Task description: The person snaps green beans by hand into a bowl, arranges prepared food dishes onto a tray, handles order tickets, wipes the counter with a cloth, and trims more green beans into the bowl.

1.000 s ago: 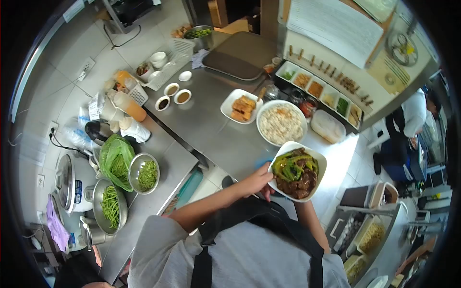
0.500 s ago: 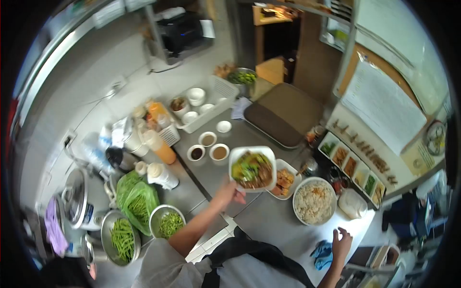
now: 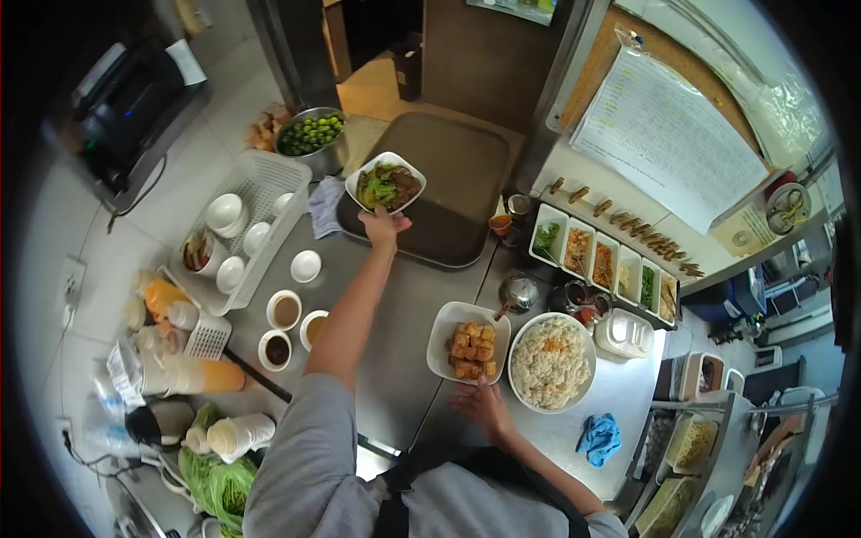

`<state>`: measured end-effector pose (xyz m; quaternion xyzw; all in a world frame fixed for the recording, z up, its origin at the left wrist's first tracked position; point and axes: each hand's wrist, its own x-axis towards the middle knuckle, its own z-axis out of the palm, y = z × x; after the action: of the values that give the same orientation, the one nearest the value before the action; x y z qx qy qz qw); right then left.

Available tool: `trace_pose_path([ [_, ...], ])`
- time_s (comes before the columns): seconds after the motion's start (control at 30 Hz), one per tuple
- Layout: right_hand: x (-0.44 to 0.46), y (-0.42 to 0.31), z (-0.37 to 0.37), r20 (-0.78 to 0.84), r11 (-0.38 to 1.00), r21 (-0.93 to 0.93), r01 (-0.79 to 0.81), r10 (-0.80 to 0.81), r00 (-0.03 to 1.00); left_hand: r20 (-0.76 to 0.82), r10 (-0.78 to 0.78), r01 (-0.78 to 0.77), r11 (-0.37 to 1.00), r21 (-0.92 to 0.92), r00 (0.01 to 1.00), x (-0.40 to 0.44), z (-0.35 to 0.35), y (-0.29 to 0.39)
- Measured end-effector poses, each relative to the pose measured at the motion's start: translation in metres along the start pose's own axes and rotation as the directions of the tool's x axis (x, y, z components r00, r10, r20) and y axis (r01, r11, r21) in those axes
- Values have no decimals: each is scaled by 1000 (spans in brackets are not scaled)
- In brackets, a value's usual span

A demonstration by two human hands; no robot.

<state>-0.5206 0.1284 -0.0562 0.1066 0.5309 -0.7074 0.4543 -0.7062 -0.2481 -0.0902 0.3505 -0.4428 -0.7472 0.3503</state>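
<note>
White bowl (image 3: 391,159) juts from left hand (image 3: 384,227), well apart from right hand (image 3: 485,412).

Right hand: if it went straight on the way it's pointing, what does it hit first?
Likely the white square bowl holding golden-brown fried-looking cubes. Its near rim is at the right hand's fingertips; whether they touch is unclear.

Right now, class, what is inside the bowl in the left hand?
In the bowl, green vegetables and brown pieces show on top; whatever lies beneath them is covered and cannot be seen.
</note>
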Motion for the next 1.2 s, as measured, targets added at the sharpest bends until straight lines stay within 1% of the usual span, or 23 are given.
trace_pose_path([
  [0.03, 3, -1, 4, -53, 998, 51, 27, -25, 998, -3, 13, -13, 1000, 2, 1000, 8, 2, -7],
  [0.07, 9, 2, -1, -100, 997, 68, 42, -35, 994, 39, 23, -22, 1000, -14, 999, 15, 0, -13],
  [0.13, 21, 6, -7, -179, 994, 87, 62, -46, 983, 19, 21, -20, 999, -41, 1000, 30, -8, -29],
  [0.17, 22, 9, -11, -185, 995, 57, 87, -75, 980, -1, 27, -27, 998, -53, 1000, 34, -16, -35],
  [0.23, 18, 4, 1, -192, 990, 8, 139, -134, 972, 2, 49, -49, 997, -66, 999, 29, -21, -35],
  [0.3, 22, -1, 3, -187, 990, 9, 143, -138, 973, 19, 46, -44, 996, -83, 999, 23, -24, -32],
  [0.4, 21, -4, 6, -172, 990, 15, 142, -138, 975, 67, -8, 10, 999, -32, 998, 13, -41, -25],
  [0.5, 14, -6, 8, -178, 991, 59, 121, -109, 978, 71, 54, -48, 996, -76, 996, 3, -55, -25],
  [0.53, 12, -6, 10, -180, 991, 79, 109, -94, 979, 56, 45, -41, 997, -71, 997, -1, -60, -23],
  [0.63, 9, -3, 0, -160, 991, -7, 133, -132, 978, 10, 43, -42, 996, -81, 999, -13, -63, -17],
  [0.73, 3, -4, 3, -162, 994, -70, 81, -92, 983, -54, 74, -80, 988, -130, 996, -25, -62, -19],
  [0.83, -7, -34, 22, -135, 993, -115, 21, -37, 990, -100, 118, -133, 980, -152, 988, -30, -62, -28],
  [0.87, 1, -34, 19, -138, 989, -136, 57, -76, 988, -94, 120, -133, 979, -152, 988, -30, -62, -30],
  [0.9, 6, -43, 21, -112, 985, -143, 96, -112, 987, -106, 150, -165, 973, -161, 983, -33, -60, -34],
  [0.97, 27, -74, 32, -58, 972, -155, 177, -188, 980, -129, 211, -232, 956, -182, 969, -39, -54, -35],
  [1.07, 80, -120, 51, 22, 952, -72, 296, -295, 955, 4, -8, 9, 990, -140, 1000, -64, -58, -11],
  [1.13, 133, -151, 62, 73, 921, -1, 390, -389, 918, -78, -208, 188, 958, -216, 975, -91, -51, -10],
  [1.17, 163, -166, 68, 95, 895, 55, 443, -446, 890, -31, -110, 104, 984, -146, 993, -107, -50, -23],
  [1.2, 189, -182, 75, 104, 877, -14, 481, -477, 873, 25, -14, 16, 997, -79, 1000, -125, -50, -37],
])
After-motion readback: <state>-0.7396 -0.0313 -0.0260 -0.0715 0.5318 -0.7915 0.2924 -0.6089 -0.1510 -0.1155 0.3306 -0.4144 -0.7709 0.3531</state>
